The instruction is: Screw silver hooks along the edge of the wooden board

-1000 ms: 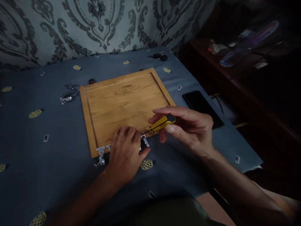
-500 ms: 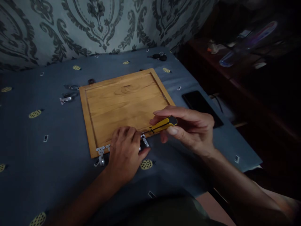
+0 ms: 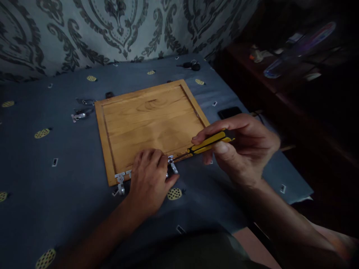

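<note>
Board (image 3: pixel 151 123) on cloth (image 3: pixel 75 157); phone (image 3: pixel 228 112) right, keys (image 3: pixel 191 65) behind.

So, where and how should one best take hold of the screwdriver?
Best take the screwdriver by its yellow and black handle, probably from the right: this thick end points right, away from the metal hinge, while the thin shaft points toward it. The right hand holds the handle.

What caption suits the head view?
Right hand with yellow screwdriver, left hand over the near edge of a wooden panel.
</note>
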### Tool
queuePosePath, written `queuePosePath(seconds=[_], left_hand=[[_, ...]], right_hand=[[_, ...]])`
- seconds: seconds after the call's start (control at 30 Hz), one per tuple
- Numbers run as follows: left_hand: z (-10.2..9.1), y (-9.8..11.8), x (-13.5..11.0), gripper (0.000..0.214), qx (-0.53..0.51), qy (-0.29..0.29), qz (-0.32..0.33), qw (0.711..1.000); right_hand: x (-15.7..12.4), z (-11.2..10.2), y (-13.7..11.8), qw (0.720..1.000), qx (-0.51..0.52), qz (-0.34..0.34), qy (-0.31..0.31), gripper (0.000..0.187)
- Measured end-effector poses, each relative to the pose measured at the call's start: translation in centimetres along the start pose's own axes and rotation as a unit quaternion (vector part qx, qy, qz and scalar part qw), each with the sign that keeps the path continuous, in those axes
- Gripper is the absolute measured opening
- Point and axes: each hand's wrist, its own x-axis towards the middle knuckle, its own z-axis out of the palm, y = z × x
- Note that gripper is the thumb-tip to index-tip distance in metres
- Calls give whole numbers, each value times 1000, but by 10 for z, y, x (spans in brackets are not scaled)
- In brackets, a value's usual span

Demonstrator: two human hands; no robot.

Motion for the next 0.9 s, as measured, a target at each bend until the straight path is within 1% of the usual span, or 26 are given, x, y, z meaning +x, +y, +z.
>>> queuePosePath(seconds=[0.2, 0.6, 0.77, 0.9], left_hand=[[1, 0, -1, 26, 6, 1, -4, 1000], [1, 0, -1, 28, 12, 11, 2, 1000], [1, 0, -1, 28, 13, 9, 4, 1000], [2, -1, -1, 29, 13, 14, 6, 1000]], right_hand=[[-1, 0, 1, 1000, 7, 15, -22, 14], [-3, -1, 2, 998, -11, 30, -49, 16], [-4, -4, 3, 997, -13, 12, -76, 17], [-4, -6, 0, 994, -22, 19, -101, 23]])
